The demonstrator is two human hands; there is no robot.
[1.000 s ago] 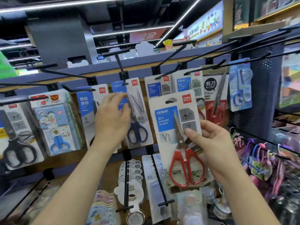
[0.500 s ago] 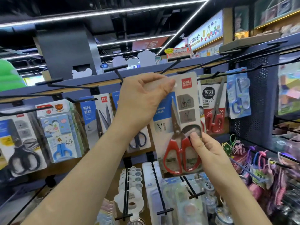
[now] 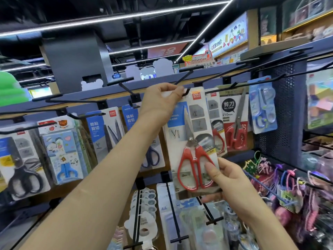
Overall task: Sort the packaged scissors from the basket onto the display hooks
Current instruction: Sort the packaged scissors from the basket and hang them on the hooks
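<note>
My left hand (image 3: 160, 103) pinched the top of the upright scissors pack (image 3: 191, 141), my right hand (image 3: 228, 179) its bottom. Blades pointed up; my fingers (image 3: 173, 91) hid the top edge.

Top corner of red scissors pack (image 3: 198, 112) — hidden behind left hand (image 3: 158, 103), small print unreadable

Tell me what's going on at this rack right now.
A person is hanging a pack of red-handled scissors on a black display hook. The left hand pinches the pack's top edge at the hook's upturned tip, while the right hand holds the bottom, thumb on the front. Whether the hang hole is over the tip yet cannot be told. Other scissor packs hang alongside.
</note>
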